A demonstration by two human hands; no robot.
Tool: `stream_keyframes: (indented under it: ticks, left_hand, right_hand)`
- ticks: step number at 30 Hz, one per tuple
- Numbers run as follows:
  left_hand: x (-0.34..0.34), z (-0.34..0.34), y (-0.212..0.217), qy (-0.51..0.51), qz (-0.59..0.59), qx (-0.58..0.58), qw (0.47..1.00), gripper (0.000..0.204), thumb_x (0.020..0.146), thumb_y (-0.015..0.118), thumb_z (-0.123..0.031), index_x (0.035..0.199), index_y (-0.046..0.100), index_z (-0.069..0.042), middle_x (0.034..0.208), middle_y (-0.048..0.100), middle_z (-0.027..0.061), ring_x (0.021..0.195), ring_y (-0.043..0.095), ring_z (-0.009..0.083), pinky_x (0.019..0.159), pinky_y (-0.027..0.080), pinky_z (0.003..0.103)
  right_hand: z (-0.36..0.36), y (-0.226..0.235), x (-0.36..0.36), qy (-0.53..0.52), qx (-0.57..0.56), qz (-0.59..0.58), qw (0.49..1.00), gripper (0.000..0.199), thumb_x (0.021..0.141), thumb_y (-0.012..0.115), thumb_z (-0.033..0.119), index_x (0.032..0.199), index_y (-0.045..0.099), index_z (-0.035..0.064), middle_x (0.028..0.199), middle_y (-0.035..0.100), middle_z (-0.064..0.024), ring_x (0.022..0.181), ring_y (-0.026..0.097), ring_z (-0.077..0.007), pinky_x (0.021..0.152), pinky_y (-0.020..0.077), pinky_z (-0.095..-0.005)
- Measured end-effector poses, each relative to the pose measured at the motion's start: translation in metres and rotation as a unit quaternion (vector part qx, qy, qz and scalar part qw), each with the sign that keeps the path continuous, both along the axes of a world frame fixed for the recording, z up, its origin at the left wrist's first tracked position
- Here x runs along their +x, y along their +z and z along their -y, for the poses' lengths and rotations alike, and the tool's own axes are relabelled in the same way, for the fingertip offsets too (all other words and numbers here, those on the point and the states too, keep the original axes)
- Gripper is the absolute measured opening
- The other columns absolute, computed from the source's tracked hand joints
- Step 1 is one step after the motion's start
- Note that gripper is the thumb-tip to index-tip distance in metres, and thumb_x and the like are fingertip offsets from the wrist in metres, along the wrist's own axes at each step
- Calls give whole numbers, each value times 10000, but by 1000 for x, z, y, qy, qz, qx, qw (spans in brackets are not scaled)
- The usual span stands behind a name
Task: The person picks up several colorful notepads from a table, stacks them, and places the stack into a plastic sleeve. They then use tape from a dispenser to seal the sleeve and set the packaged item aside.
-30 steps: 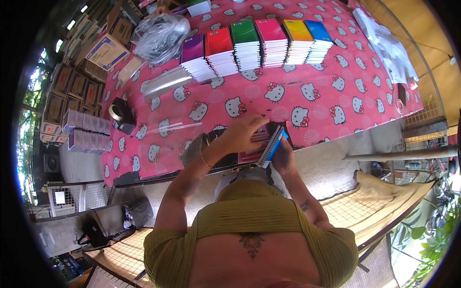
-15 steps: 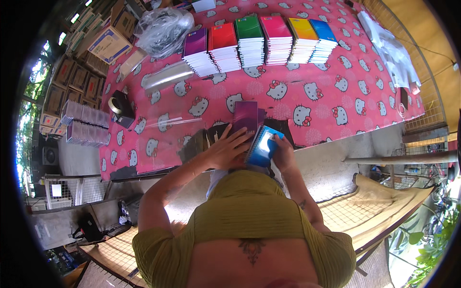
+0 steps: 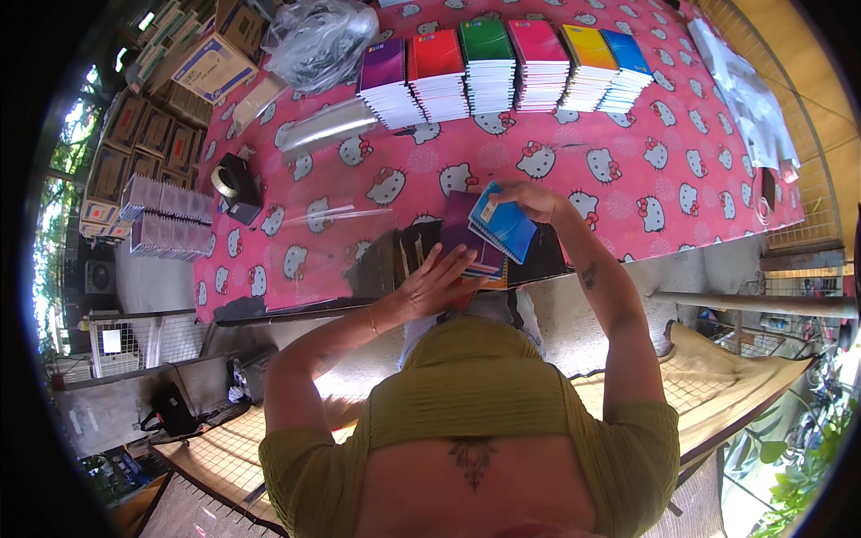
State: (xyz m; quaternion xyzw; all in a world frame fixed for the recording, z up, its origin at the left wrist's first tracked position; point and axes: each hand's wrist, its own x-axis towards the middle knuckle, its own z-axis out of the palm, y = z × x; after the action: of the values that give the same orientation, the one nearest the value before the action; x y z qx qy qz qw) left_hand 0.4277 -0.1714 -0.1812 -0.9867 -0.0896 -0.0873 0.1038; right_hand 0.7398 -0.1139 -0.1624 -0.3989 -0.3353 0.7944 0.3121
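My right hand (image 3: 531, 199) is closed on the top edge of a blue spiral notebook (image 3: 509, 235), held tilted above the near edge of the table. Its spiral binding runs down the left side, and a small pale label shows near the top. Partly behind it, a purple notebook (image 3: 456, 215) lies on the table. My left hand (image 3: 438, 283) has its fingers stretched out and spread over the lower end of the purple notebook. A small red patch shows beneath that palm; I cannot tell what it is.
Several notebook stacks stand in a row at the back: purple (image 3: 384, 67), red (image 3: 435, 56), green (image 3: 487, 45), pink, yellow and blue. Clear plastic bags (image 3: 323, 40) and a tape dispenser (image 3: 237, 188) are on the left. Wrapped packs (image 3: 166, 215) and cartons stand beyond the table's left edge.
My right hand has lifted the blue notebook up and away over the table, and now grips its top edge rather than its right side. My left hand stays low by the purple notebook.
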Motion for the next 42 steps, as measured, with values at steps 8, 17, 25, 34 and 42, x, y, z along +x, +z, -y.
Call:
stream_keyframes:
  ticks: [8,17,25,34,42]
  left_hand:
    - [7,13,9,0,142,-47,989,482,915,592,-266,1390,552,-195,1399,538,161,1269,537,305,1087,349,505]
    - [77,-46,81,241,528,-476,661,410,933,698,-178,1245,542,37,1115,637,172,1013,629,219,859,509,344]
    - [107,-19,57,157,514,-636,553,661,922,731,-242,1391,335,2,1300,490,146,1181,516,171,967,469,315]
    - [78,-64,32,169,270,-641,698,1026,714,865,-151,1498,222,6,1395,474,175,1274,513,268,1059,432,383]
    - [81,-57,5,133,360,-606,697,1027,726,843,-112,1527,206,-30,1382,484,160,1282,512,270,1062,438,405]
  right_hand:
    - [40,-14,4,-61,-39,-154,985,466,983,612,263,1351,520,-8,1315,616,-129,1196,604,-262,1045,475,-441]
    - [93,2,-17,-387,24,-432,814,520,991,566,324,1410,460,36,1428,515,-178,1272,531,-334,1109,365,-563]
    - [68,13,-53,-492,175,-299,799,512,1022,552,297,1479,374,151,1348,540,-73,1232,529,-225,1107,379,-442]
    - [79,-1,-60,-458,351,142,804,782,917,698,143,1537,233,37,1409,439,-151,1319,431,-239,1123,333,-395]
    - [83,-28,-63,-372,301,90,873,841,779,842,148,1426,318,28,1295,520,-135,1226,508,-217,1050,427,-374]
